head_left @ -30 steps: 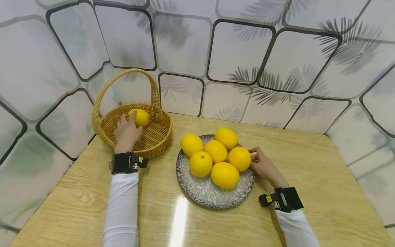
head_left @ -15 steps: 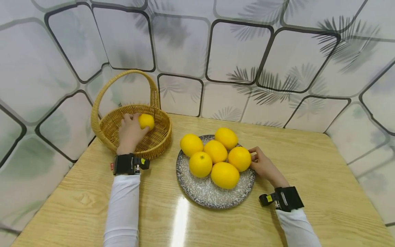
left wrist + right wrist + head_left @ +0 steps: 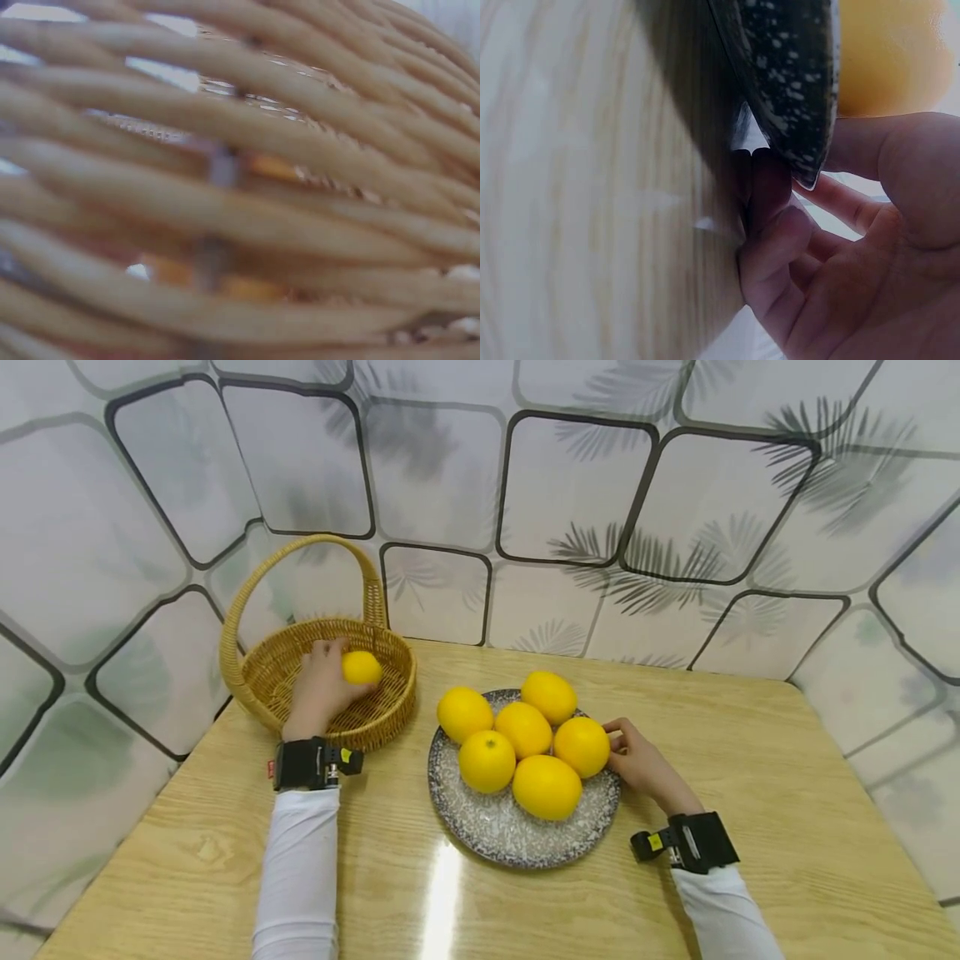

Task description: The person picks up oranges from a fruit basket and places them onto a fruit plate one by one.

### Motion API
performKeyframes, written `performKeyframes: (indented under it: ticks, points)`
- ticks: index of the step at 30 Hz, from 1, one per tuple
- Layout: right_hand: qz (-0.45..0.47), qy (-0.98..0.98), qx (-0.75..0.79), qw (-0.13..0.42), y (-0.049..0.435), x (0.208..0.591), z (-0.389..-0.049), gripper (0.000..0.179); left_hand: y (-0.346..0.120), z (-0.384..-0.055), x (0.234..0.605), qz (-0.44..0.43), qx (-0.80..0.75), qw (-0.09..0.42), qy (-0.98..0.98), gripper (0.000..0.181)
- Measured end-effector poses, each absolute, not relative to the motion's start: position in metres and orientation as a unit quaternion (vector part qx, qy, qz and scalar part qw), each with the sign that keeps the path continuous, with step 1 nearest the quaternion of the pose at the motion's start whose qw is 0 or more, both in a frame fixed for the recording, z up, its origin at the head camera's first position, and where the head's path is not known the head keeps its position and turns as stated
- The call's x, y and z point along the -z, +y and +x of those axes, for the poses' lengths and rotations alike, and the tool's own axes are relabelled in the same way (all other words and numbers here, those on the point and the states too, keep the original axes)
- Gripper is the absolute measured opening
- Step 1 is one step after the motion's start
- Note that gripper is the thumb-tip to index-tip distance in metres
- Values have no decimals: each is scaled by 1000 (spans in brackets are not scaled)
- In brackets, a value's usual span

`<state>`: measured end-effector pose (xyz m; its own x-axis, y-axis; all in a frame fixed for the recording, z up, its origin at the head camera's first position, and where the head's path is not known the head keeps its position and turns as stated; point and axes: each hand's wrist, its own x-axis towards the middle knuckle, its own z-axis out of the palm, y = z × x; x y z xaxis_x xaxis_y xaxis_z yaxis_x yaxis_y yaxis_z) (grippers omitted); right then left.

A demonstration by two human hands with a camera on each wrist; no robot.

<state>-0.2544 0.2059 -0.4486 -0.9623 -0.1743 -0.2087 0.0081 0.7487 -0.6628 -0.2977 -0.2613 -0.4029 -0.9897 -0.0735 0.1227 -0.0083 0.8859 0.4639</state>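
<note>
My left hand [image 3: 324, 689] is inside the wicker basket [image 3: 405, 706], low over its floor. Its fingers and thumb grip a yellow orange [image 3: 362, 667]. Woven canes [image 3: 262, 202] fill the left wrist view and hide most of that hand. My right hand [image 3: 642, 764] holds the right rim of a speckled grey plate [image 3: 510, 845]. In the right wrist view its fingers curl under the dark plate edge [image 3: 787, 82], with the thumb above. Close to that thumb lies an orange [image 3: 582, 747]. Several more oranges, among them one nearer the front [image 3: 547, 787], are grouped on the plate.
The basket's tall arched handle [image 3: 296, 547] rises beside the left hand. Both basket and plate stand on a light wooden table [image 3: 780, 760]. Patterned wall covering [image 3: 577, 485] closes off the back and sides.
Inside the basket, my left hand has moved the orange to the right, nearer me and lower. My right hand has stayed at the plate's rim.
</note>
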Motion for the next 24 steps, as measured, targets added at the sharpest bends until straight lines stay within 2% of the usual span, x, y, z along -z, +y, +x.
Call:
performKeyframes:
  ticks: [8, 18, 24]
  points:
    - [-52, 923, 359, 131, 204, 448, -254, 46, -259, -290, 396, 23, 198, 17, -980, 82]
    - [-52, 924, 357, 129, 206, 446, -254, 46, -256, -291, 393, 23, 228, -3, -973, 82]
    - [-49, 923, 358, 131, 207, 446, -254, 46, -254, -292, 394, 23, 221, -20, -975, 92]
